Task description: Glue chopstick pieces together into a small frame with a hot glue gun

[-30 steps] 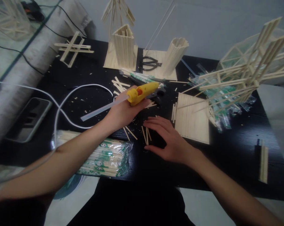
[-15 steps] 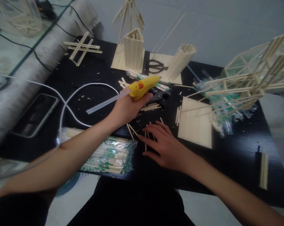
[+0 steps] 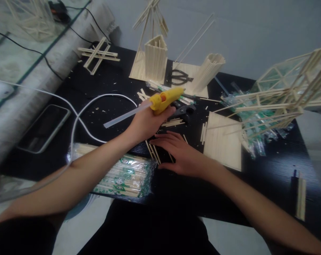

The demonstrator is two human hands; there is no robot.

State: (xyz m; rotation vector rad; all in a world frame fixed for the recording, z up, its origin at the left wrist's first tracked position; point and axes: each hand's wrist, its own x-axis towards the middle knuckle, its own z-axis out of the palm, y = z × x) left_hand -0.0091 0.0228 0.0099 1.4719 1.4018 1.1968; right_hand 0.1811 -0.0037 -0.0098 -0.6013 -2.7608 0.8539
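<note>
My left hand (image 3: 144,122) is wrapped round a yellow hot glue gun (image 3: 167,99), its nozzle pointing right and a translucent glue stick (image 3: 125,116) poking out of its back. Below and to the right, my right hand (image 3: 180,152) lies low over the black table with fingers spread, over thin wooden sticks (image 3: 153,152). Its fingers partly cover the sticks, and I cannot tell whether they press on them. Beyond the glue gun lie dark-handled pliers (image 3: 183,110), partly hidden by my left hand, and a few short cut sticks (image 3: 173,122).
A plastic-wrapped pack of chopsticks (image 3: 125,175) lies at the near edge. Wooden boards (image 3: 223,141), stick towers (image 3: 155,58), scissors (image 3: 179,77) and a large stick frame (image 3: 285,102) stand behind and right. A white cable (image 3: 72,141) loops past a phone (image 3: 45,129) at left.
My right hand has moved left and slightly away from me across the sticks, which now lie closer together on its left. My left hand still holds the glue gun; the view has shifted slightly.
</note>
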